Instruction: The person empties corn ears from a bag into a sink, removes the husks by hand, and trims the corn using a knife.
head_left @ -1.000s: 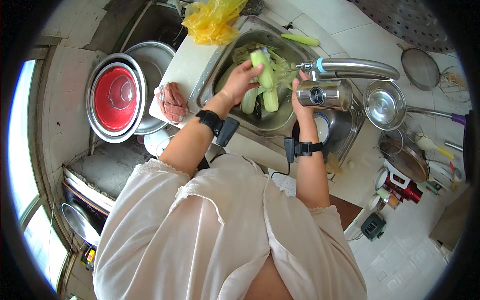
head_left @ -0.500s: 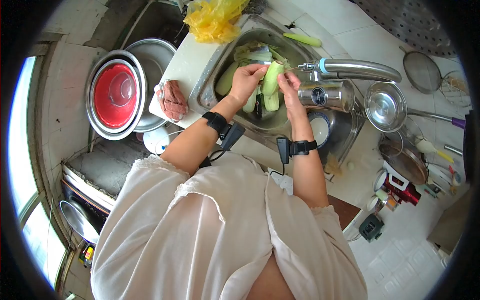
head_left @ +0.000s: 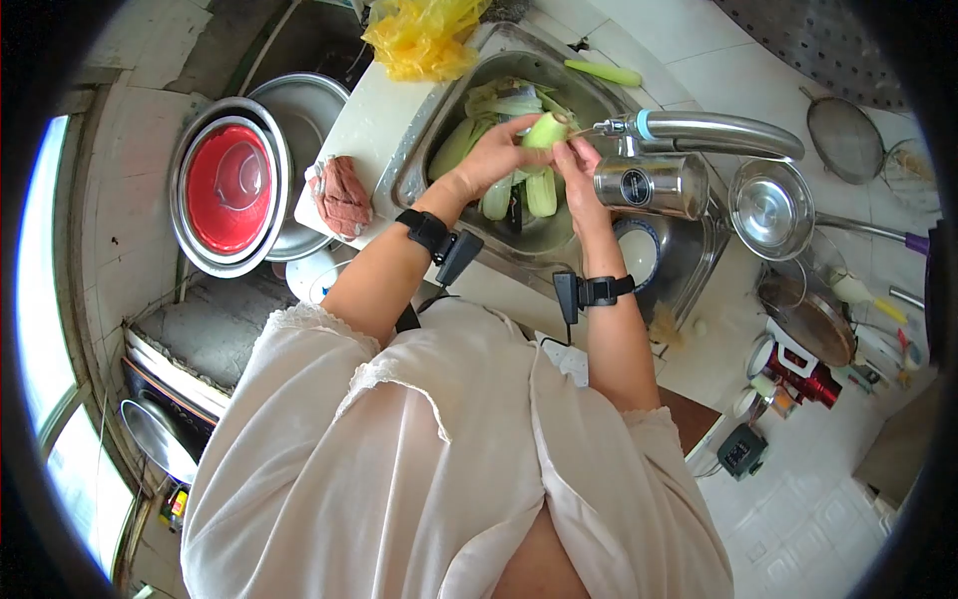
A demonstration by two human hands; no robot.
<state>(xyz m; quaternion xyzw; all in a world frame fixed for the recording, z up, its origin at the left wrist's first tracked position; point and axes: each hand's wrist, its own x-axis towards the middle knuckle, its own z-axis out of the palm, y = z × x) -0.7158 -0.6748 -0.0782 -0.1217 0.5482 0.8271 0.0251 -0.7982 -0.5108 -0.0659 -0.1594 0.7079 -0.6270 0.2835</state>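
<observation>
A pale green ear of corn, still in its husk [head_left: 544, 133], is held over the sink with its brownish stem end pointing up and away from me. My left hand [head_left: 496, 158] wraps around it from the left. On the other side, my right hand [head_left: 579, 168] has its fingertips closed against the ear near the stem end; whether they pinch a husk leaf is hidden. Below, more green ears [head_left: 542, 195] and loose husk leaves [head_left: 499, 100] lie in the steel sink [head_left: 409, 165]. A dark-handled object [head_left: 515, 210] sits among them, partly covered.
A steel faucet [head_left: 718, 130] and a steel canister [head_left: 654, 187] stand close to my right hand. A yellow plastic bag [head_left: 424, 40] and a pinkish cloth [head_left: 341, 197] lie on the left counter. Nested basins [head_left: 232, 190] are farther left. A green piece [head_left: 603, 73] rests behind the sink.
My left hand has moved up and right, from pinching beside the ear to wrapping around it. The ear's stem end has tipped slightly away; my right hand stays nearly in place.
</observation>
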